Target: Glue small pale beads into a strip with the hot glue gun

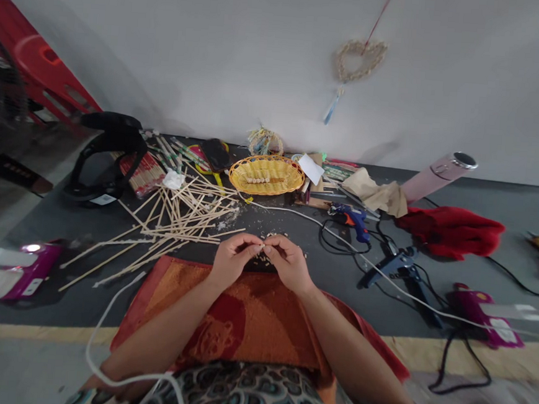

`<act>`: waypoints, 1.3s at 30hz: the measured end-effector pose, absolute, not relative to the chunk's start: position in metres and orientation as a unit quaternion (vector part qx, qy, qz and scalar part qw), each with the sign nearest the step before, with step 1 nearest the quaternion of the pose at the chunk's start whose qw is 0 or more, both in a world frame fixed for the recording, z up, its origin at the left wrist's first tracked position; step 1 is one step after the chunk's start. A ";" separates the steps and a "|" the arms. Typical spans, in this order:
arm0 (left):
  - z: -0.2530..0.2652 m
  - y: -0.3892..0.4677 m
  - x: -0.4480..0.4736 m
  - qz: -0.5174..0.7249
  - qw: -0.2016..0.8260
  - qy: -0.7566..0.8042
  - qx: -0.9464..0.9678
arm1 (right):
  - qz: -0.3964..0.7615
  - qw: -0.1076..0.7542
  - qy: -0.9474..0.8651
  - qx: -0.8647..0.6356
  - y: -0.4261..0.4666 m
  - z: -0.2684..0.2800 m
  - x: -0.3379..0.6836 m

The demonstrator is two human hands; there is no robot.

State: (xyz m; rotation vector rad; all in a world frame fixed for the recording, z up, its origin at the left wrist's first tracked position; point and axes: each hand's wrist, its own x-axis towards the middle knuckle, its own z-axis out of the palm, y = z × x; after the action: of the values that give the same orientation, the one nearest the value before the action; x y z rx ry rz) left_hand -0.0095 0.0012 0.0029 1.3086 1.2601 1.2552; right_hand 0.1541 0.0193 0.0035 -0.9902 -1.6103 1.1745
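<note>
My left hand [233, 259] and my right hand [289, 264] meet over the table's front part, thumbs and forefingers pinched together. Between the fingertips is a small pale piece [263, 246], mostly hidden, so its exact kind is unclear. Under and around my hands lie several short cut bits of wooden stick [262, 261]. An orange-red towel [261, 313] hangs over the near table edge and covers my lap below my forearms. To the left spreads a loose pile of long thin wooden sticks [194, 211].
Behind my hands stands a yellow woven basket [267, 167] holding a row of small pieces. On the right are a blue glue gun [352, 220], a blue cutter tool [397, 268], a red cloth [454, 232] and a pink flask [437, 178]. A white cable [324, 222] crosses the table.
</note>
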 end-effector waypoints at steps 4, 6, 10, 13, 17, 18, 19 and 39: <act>0.003 0.001 -0.010 0.512 0.466 0.501 0.520 | 0.449 0.437 -0.668 -0.401 0.019 0.007 0.156; 0.003 0.001 -0.010 0.512 0.474 0.497 0.515 | 0.433 0.440 -0.679 -0.397 0.019 0.008 0.157; 0.002 0.001 -0.009 0.517 0.478 0.495 0.508 | 0.404 0.452 -0.696 -0.385 0.019 0.008 0.158; 0.002 0.001 -0.009 0.515 0.467 0.500 0.516 | 0.384 0.457 -0.708 -0.376 0.019 0.009 0.158; 0.004 0.001 -0.010 0.510 0.441 0.510 0.534 | 0.374 0.454 -0.713 -0.381 0.018 0.011 0.158; 0.004 0.001 -0.010 0.509 0.436 0.513 0.536 | 0.373 0.453 -0.714 -0.383 0.019 0.011 0.158; 0.005 0.000 -0.010 0.508 0.431 0.515 0.539 | 0.372 0.452 -0.714 -0.383 0.019 0.011 0.158; 0.003 0.000 -0.010 0.502 0.450 0.510 0.534 | 0.348 0.449 -0.735 -0.371 0.022 0.011 0.161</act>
State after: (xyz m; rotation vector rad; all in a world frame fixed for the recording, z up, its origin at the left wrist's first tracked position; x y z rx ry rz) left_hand -0.0101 0.0004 0.0033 1.3195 1.2612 1.2409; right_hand 0.1606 0.0215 0.0106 -0.9166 -1.8173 0.8601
